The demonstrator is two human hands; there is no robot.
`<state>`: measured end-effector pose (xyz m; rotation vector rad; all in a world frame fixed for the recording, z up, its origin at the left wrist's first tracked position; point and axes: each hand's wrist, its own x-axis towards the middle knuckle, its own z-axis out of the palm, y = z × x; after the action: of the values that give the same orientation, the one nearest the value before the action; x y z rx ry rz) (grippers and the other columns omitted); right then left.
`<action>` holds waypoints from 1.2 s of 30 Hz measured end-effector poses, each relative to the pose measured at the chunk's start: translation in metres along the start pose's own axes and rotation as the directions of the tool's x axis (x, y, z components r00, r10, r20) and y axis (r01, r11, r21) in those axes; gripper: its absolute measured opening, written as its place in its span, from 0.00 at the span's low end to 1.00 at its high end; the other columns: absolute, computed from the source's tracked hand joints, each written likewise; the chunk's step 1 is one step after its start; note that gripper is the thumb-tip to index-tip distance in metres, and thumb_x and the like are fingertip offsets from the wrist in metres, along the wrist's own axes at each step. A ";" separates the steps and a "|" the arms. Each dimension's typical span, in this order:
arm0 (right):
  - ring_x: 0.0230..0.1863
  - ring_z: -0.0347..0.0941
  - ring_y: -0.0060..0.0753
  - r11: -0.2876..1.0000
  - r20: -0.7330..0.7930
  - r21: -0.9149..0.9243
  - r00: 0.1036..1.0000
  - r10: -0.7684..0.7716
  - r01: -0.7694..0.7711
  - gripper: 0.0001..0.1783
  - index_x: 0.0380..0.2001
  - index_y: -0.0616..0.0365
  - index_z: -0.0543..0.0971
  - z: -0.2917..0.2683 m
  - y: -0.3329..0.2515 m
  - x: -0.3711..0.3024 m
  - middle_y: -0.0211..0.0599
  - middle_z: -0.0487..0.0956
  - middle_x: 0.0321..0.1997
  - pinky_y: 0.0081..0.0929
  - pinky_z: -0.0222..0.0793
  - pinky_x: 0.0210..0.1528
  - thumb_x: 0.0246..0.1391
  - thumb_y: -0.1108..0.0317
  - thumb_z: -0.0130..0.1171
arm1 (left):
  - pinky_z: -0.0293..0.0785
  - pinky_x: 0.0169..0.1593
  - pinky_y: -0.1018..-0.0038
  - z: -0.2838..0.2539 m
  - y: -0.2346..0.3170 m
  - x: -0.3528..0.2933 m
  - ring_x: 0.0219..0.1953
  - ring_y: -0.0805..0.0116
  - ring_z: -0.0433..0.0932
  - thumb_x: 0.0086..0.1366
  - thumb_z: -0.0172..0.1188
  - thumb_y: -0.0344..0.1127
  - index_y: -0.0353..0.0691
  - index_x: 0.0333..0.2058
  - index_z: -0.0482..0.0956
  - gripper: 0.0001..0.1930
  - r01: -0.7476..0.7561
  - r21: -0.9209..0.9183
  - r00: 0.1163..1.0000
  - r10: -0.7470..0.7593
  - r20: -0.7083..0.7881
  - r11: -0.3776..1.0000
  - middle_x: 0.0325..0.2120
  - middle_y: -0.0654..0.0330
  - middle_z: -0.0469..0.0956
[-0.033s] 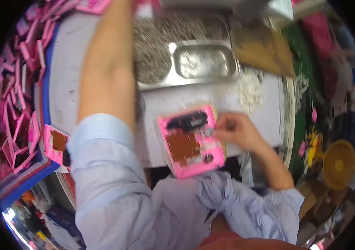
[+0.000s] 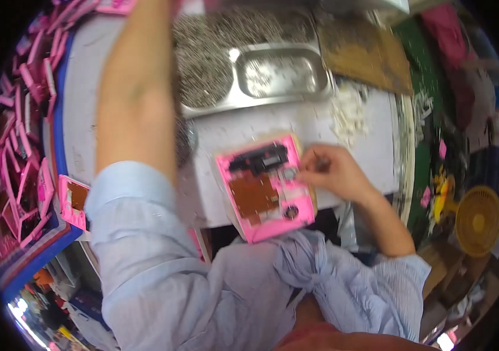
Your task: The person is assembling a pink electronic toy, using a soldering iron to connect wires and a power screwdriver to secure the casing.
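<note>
One pink open casing [image 2: 266,187] lies on the white surface [image 2: 355,146] mid-assembly, right hand [image 2: 334,172] fingers pinched on a small part at its edge, needing careful seating; left hand unseen.

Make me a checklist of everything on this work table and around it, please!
Surface: white table, scuffed, with white scraps lying on it.
Job's things: pink casing lying open face up, brown board and black part inside.
Clutter: steel tray with small metal bits; pile of pink casings at the left.
Hands: right hand pinches a small part at the casing's edge; left hand is out of view, forearm reaching up past the tray.
Cables: nothing seen.
Surroundings: yellow fan on the floor at the right.
</note>
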<state>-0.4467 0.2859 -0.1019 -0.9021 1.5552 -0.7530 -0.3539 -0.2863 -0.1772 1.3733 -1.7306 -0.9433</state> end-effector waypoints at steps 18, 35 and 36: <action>0.28 0.73 0.19 0.877 -0.374 -0.224 0.794 -0.479 0.424 0.13 0.37 0.57 0.80 -0.007 -0.004 -0.014 0.24 0.78 0.27 0.22 0.70 0.32 0.51 0.65 0.71 | 0.77 0.55 0.67 -0.322 0.105 -0.411 0.50 0.62 0.81 0.58 0.66 0.25 0.25 0.53 0.77 0.22 -0.361 -0.150 0.932 0.364 -0.012 0.920 0.48 0.51 0.81; 0.24 0.73 0.17 0.704 -0.351 0.401 0.809 -0.472 0.585 0.19 0.56 0.69 0.76 -0.027 -0.043 -0.023 0.34 0.82 0.33 0.17 0.67 0.22 0.68 0.67 0.54 | 0.78 0.32 0.80 -0.174 0.108 -0.445 0.37 0.69 0.80 0.76 0.50 0.49 0.28 0.70 0.52 0.36 0.198 -0.739 0.806 0.322 0.496 0.643 0.53 0.44 0.75; 0.25 0.74 0.18 0.763 -0.272 0.396 0.859 -0.433 0.510 0.21 0.59 0.68 0.74 -0.015 -0.051 -0.022 0.34 0.82 0.33 0.18 0.69 0.24 0.69 0.67 0.53 | 0.77 0.31 0.82 -0.166 0.121 -0.474 0.35 0.71 0.79 0.73 0.55 0.41 0.27 0.70 0.50 0.36 0.119 -0.660 0.879 0.230 0.417 0.742 0.51 0.45 0.77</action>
<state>-0.4522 0.2796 -0.0453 -0.8952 1.2014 -1.5294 -0.1820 0.1809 -0.0382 0.6204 -1.4888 -1.7735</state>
